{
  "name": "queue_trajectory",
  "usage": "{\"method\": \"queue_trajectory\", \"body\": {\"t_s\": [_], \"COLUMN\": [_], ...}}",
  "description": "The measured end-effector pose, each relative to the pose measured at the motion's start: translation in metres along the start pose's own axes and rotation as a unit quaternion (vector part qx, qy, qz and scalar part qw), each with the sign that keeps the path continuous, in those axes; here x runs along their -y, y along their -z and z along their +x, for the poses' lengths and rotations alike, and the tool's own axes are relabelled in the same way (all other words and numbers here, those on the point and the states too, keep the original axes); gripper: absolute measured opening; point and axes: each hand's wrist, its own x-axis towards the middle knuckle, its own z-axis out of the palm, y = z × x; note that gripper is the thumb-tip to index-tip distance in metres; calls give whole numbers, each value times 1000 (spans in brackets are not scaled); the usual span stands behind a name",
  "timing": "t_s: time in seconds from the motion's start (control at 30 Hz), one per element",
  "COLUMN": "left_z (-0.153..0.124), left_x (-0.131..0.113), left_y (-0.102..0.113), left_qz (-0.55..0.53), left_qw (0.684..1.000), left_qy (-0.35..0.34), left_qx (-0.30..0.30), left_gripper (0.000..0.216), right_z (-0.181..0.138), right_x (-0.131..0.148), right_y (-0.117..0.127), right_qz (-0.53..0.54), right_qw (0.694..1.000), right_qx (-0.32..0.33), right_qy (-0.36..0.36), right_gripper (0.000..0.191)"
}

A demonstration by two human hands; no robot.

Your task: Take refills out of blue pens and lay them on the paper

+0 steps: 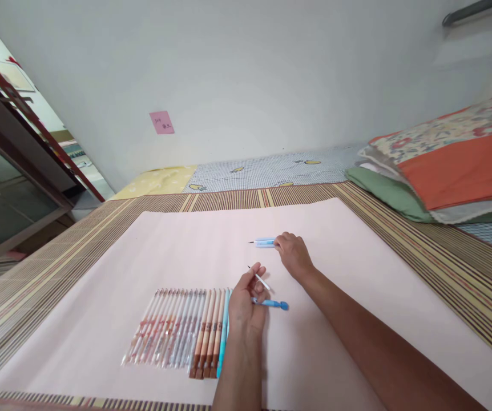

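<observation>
My left hand (247, 302) is closed round a thin white refill (262, 281) that sticks out up and to the right, with a blue pen part (274, 304) also in its fingers. Farther out, my right hand (293, 255) pinches the end of a light blue pen (263, 242) lying on the pale pink sheet (349, 285), its dark tip pointing left. Just left of my left hand lies a row of several pens (181, 334) side by side: clear and pink ones, some brown, and blue ones at the right end.
The pink sheet covers a striped bamboo mat (443, 251) on a bed. Folded bedding, orange and green (455, 165), is piled at the far right. A white wall with a pink sticky note (161, 122) stands behind. A glass-fronted cabinet (10, 171) is at the left.
</observation>
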Motion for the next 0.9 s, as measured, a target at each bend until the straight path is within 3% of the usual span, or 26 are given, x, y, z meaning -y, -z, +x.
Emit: {"method": "queue_trajectory", "body": {"t_s": [0.13,0.2,0.27,0.37,0.43,0.63,0.77,0.9], "left_z": [1,2,5,7,8,3,2,5], "left_x": [0,-1,-1,0,1,5,5,5], "left_y": [0,2,4,7,7,2,2,4], "left_qz": [-1,-1,0,3,6,36,40,25], "left_qw": [1000,1000,1000,1000,1000,999,999,999], "left_qy": [-2,-2,-5,-11,-17,-31,-30,-36], "left_qx": [-1,2,5,13,14,2,8,6], "left_gripper": [12,13,12,7,6,10,11,9], "right_z": [0,-4,-11,-28,-39,-56,-56,-51], "right_x": [2,8,19,39,51,61,56,43], "right_y": [6,16,31,56,68,73,66,60], "right_qz": [35,121,257,419,472,509,500,411], "right_qw": [999,991,964,898,852,798,799,865], "right_qx": [-23,-44,-31,96,183,245,266,237], "right_qy": [-9,-28,-57,-98,-136,-212,-201,-163], "right_gripper": [14,13,12,18,23,18,11,2]}}
